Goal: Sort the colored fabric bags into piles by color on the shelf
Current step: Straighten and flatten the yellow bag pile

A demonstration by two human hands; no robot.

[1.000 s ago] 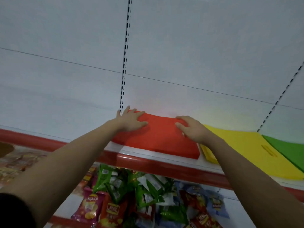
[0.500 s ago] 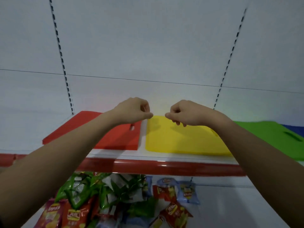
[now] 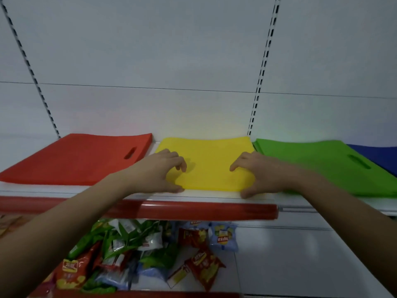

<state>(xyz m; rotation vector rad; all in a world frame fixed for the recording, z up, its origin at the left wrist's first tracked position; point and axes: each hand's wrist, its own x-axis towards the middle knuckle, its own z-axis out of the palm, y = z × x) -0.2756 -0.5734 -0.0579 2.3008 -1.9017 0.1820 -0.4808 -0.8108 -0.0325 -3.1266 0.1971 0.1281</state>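
Observation:
Four flat piles of fabric bags lie side by side on the upper shelf (image 3: 64,191): red bags (image 3: 81,160) at the left, then yellow bags (image 3: 208,160), green bags (image 3: 311,166), and blue bags (image 3: 378,155) at the far right edge. My left hand (image 3: 161,173) holds the front left corner of the yellow pile, fingers curled on top and thumb at its front edge. On the front right corner my right hand (image 3: 257,173) grips the same way, thumb down by the shelf surface.
A red price rail (image 3: 193,209) runs along the shelf's front edge. Below it, a lower shelf holds several snack packets (image 3: 150,244) in green, red and pale blue. White back panels with slotted uprights (image 3: 262,72) rise behind the piles.
Both hands left the red pile, moved right with fingers closed in the air, and came down onto the front corners of the yellow pile. The view has shifted right, showing green and blue piles.

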